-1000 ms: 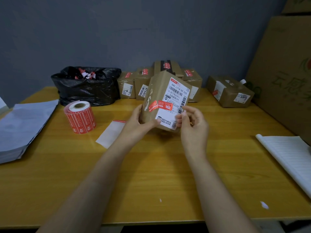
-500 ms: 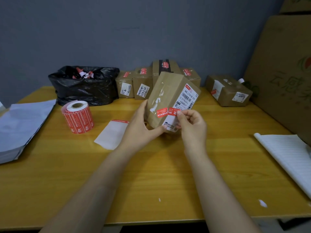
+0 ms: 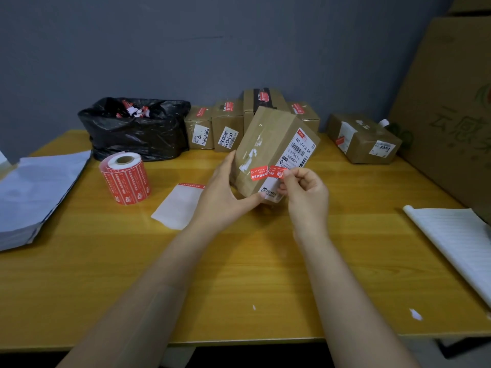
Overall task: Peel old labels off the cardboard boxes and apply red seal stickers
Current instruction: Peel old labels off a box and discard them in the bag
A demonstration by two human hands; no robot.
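box (image 3: pixel 268 144): tilted, left hand (image 3: pixel 221 193) grips its lower left side
right hand (image 3: pixel 307 193): fingers (image 3: pixel 293 176) pinch red seal sticker (image 3: pixel 267 172) end at box edge
shipping label (image 3: pixel 303 148): just above fingers
sticker roll (image 3: pixel 125 179): upright on worktop (image 3: pixel 239 274), well left of fingers

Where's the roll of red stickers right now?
In the head view, the roll of red stickers stands on the left of the table, in front of the black bag and beside a white sheet.
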